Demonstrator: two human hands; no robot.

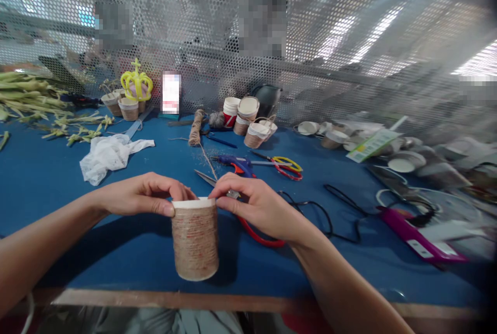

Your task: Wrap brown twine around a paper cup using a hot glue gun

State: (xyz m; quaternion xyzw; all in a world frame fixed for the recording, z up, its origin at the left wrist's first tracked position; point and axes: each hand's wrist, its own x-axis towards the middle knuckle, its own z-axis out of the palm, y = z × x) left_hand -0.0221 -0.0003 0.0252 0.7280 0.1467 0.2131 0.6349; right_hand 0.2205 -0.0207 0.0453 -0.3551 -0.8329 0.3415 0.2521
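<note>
A paper cup (195,243) wound with brown twine hangs upright near the table's front edge, its white rim bare at the top. My left hand (149,194) pinches the rim's left side, thumb outside and fingers inside. At the right side of the rim, the thumb and fingers of my right hand (252,202) are closed; whether they also hold a twine end is hidden. A strand of twine (207,160) runs from a twine bundle (196,128) towards my right hand. Large red-handled scissors (264,242) lie partly beneath that hand.
Beyond the hands are a blue glue gun (235,162) and yellow-and-red scissors (287,164). Small twine-wrapped buckets (254,134) stand at the back. A white cloth (104,158) lies left, a purple tool (419,235) right. Perforated metal mesh (209,28) closes the far side.
</note>
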